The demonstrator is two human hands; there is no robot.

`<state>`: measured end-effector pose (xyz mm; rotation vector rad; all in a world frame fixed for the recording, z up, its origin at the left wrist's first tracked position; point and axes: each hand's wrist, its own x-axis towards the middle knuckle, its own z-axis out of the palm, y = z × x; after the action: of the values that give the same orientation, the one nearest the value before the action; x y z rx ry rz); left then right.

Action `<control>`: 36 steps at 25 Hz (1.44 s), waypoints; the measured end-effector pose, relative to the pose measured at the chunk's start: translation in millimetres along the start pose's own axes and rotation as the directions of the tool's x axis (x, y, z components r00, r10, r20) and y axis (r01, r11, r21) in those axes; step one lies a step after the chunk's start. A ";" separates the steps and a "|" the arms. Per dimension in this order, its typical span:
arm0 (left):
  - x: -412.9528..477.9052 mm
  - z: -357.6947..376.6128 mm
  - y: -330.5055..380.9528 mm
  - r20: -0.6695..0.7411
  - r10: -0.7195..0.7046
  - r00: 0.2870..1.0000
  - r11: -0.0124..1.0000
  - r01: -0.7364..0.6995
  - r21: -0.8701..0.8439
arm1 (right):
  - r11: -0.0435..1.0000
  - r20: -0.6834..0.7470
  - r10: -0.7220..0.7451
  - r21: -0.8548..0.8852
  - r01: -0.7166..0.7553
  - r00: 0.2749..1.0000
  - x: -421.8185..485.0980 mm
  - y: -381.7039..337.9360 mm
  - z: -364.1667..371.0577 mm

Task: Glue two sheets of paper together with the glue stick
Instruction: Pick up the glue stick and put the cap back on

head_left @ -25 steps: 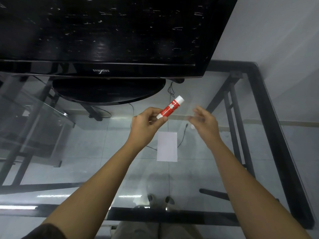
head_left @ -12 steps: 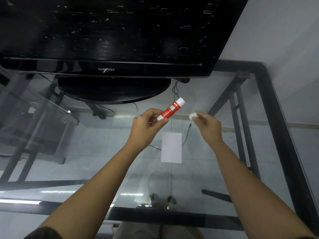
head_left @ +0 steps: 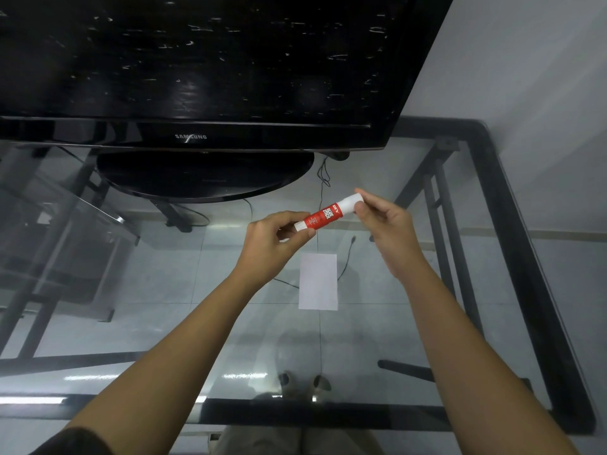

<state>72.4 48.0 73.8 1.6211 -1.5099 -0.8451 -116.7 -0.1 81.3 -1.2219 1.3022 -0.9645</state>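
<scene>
A red and white glue stick [head_left: 325,214] is held tilted in the air above the glass table, its white cap [head_left: 350,202] pointing up and to the right. My left hand [head_left: 272,244] grips its lower white end. My right hand [head_left: 382,221] pinches the cap between thumb and fingers. Below the hands a white paper [head_left: 318,281] lies flat on the glass; I cannot tell whether it is one sheet or two stacked.
A black television [head_left: 197,70] on an oval stand [head_left: 203,177] fills the far side of the glass table [head_left: 512,244]. A thin cable [head_left: 346,257] runs under the glass near the paper. The black frame bounds the table at right and front.
My right hand held the small white cap apart from the stick, then moved left and up onto the stick's tip. The cap now sits on the glue stick.
</scene>
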 end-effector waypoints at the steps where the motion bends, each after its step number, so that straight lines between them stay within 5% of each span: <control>1: 0.1 -0.3 -0.6 0.007 0.001 1.000 1.000 -0.001 0.002 | 0.998 0.016 -0.009 -0.058 0.010 1.000 1.2 -1.4 -2.7; 24: -2.6 18.5 -7.8 -0.024 -0.043 0.999 0.998 0.042 -0.043 | 0.995 0.055 -0.002 -0.102 0.008 0.998 3.8 14.0 -0.7; 28: 5.1 29.4 -4.3 -0.059 -0.049 0.997 0.996 0.044 -0.083 | 1.000 -0.023 0.020 0.000 -0.020 1.000 3.5 12.0 4.4; 32: 7.4 41.2 -6.6 -0.048 -0.014 0.999 0.990 0.008 -0.140 | 0.993 0.056 0.086 0.079 -0.090 0.995 3.7 17.7 10.8; 36: -4.7 49.4 -32.0 0.056 -0.036 0.998 0.999 0.034 0.034 | 0.992 -0.021 0.095 -0.085 -0.096 0.995 10.4 31.6 6.0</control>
<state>45.3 49.0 21.2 1.6646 -1.5463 -0.8964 -114.0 -4.9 48.0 -1.2075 1.4149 -0.8599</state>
